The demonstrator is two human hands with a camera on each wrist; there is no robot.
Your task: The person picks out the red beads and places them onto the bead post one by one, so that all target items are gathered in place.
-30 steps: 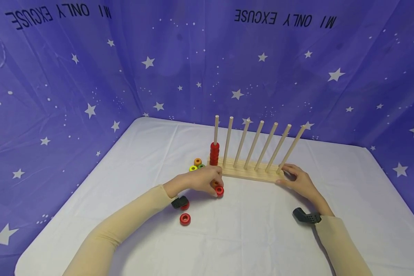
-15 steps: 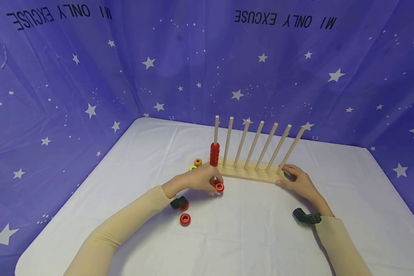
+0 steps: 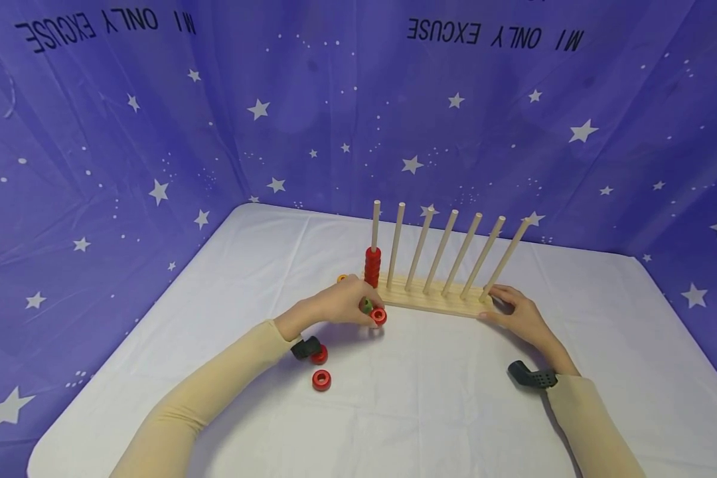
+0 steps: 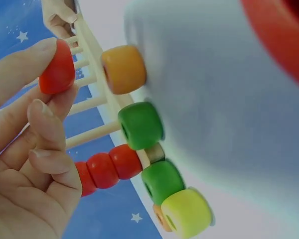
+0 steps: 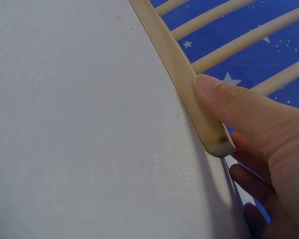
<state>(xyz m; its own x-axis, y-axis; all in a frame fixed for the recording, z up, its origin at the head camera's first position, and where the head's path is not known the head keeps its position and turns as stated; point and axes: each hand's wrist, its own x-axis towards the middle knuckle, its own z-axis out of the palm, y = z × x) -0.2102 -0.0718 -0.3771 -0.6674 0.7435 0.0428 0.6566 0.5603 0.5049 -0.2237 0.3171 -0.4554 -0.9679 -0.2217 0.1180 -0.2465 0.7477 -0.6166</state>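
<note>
My left hand (image 3: 346, 302) pinches a red bead (image 4: 59, 69) between thumb and fingertips, held up in front of the left end of a wooden peg stand (image 3: 436, 303). On the stand's leftmost peg sits a stack of red beads (image 3: 372, 267); the other pegs are bare. At the stand's right end, my right hand (image 3: 516, 315) grips the base, thumb (image 5: 214, 87) on its front edge and fingers behind. Below the left hand, the left wrist view shows an orange bead (image 4: 123, 69), two green beads (image 4: 141, 125) and a yellow bead (image 4: 188, 213) close to the stand.
Two loose red beads (image 3: 320, 380) lie on the white tablecloth (image 3: 430, 411) near my left wrist, one partly behind the black wrist camera (image 3: 305, 348). Another orange bead (image 3: 342, 279) peeks out behind the left hand. A purple starry curtain (image 3: 334, 99) surrounds the table's far side.
The left hand has lifted the red bead from near the tablecloth and moved slightly toward the stand, uncovering a green bead. My right hand stays put on the stand.
</note>
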